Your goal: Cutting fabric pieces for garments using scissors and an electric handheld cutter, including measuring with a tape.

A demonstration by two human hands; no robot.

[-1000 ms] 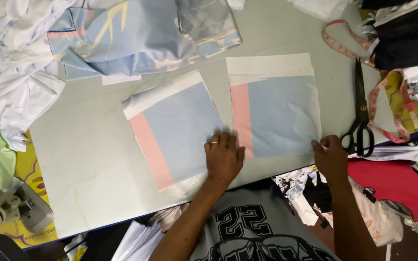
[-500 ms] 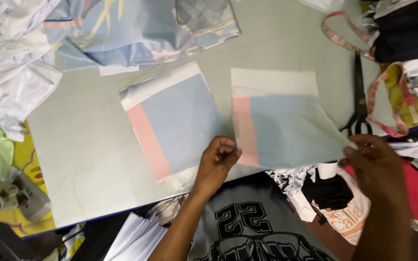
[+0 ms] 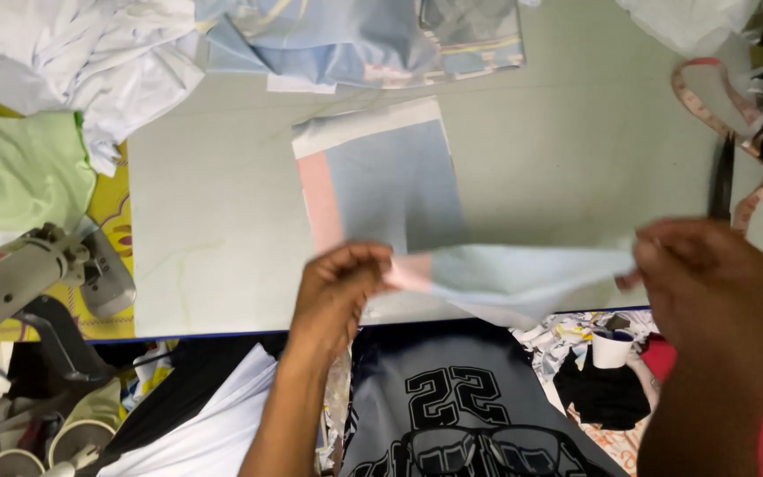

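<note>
Both hands hold one light blue fabric panel (image 3: 514,278) with a pink band, lifted off the grey table (image 3: 205,247) near its front edge. My left hand (image 3: 342,287) pinches its left end at the pink strip. My right hand (image 3: 704,283) grips its right end. The cloth stretches between them, sagging slightly. A second matching panel (image 3: 381,181), light blue with a pink side strip and a white top, lies flat on the table just behind my left hand.
Black scissors (image 3: 722,181) and a pink measuring tape (image 3: 695,97) lie at the table's right. Piled white and blue cloth (image 3: 311,35) covers the back. A handheld cutting machine (image 3: 19,278) sits at the left. Scraps and a small cup (image 3: 611,346) lie below the front edge.
The right-hand panel lay flat under both hands a second ago. Both hands have taken its ends and raised it off the table, toward the front edge. The view shifted right.
</note>
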